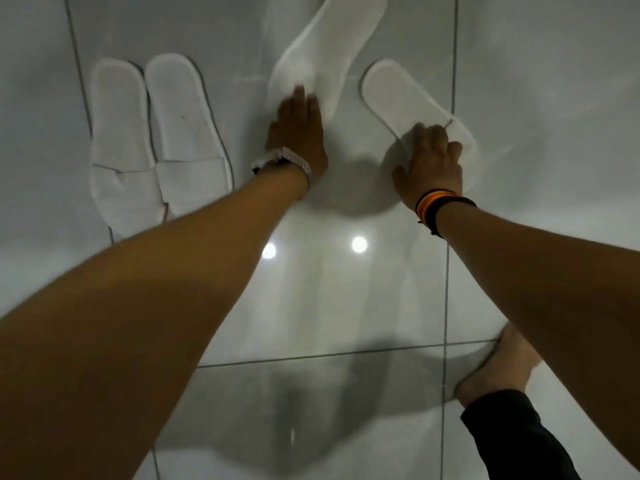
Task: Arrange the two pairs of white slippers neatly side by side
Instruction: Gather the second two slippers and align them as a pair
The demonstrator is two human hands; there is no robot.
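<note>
Two white slippers, one (119, 140) beside the other (185, 133), lie close together on the glossy tiled floor at the left, toes toward me. A third white slipper (329, 50) lies slanted at the top centre; my left hand (298, 133) rests on its near end, fingers on the fabric. A fourth slipper (394, 95) lies angled to the right of it, and my right hand (431, 161) grips its toe end, which the hand covers. The third and fourth slippers are apart and not parallel.
The floor (329, 299) is shiny grey-white tile with dark grout lines and two bright light reflections. My bare foot (495, 365) and a dark trouser leg (512, 438) are at the lower right.
</note>
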